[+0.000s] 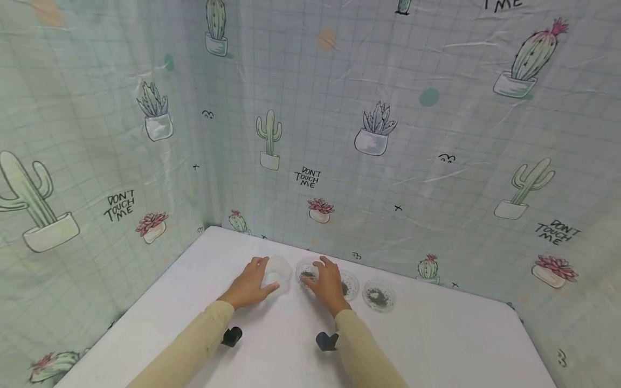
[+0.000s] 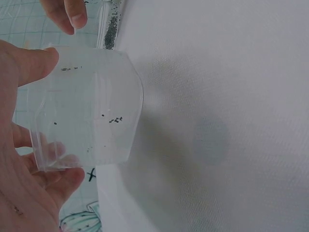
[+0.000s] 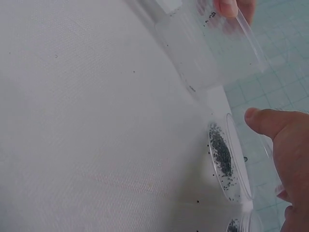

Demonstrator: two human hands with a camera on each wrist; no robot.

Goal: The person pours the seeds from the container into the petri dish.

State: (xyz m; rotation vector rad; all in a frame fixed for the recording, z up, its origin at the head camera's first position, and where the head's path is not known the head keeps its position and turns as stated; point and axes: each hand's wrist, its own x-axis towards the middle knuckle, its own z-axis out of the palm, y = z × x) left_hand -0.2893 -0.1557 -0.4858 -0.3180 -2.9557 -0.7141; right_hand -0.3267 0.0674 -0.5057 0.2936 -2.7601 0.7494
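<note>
My left hand (image 1: pixel 252 283) grips a clear plastic tub (image 2: pixel 87 108), thumb on one side and fingers on the other. A few dark grains cling to the tub's wall. To its right, my right hand (image 1: pixel 327 283) is over a petri dish (image 3: pixel 222 157) with dark grains spread in it. Between the right thumb and fingers shows the curved edge of a clear lid (image 3: pixel 271 162), above the dish. The palm hides most of that lid. A second petri dish (image 1: pixel 350 285) with grains is partly covered by the right hand.
A third petri dish (image 1: pixel 379 296) with dark grains stands farther right on the white table (image 1: pixel 461 339). Stray grains dot the tabletop near the dishes. A cactus-print curtain (image 1: pixel 339 178) rises behind the table and along its left side.
</note>
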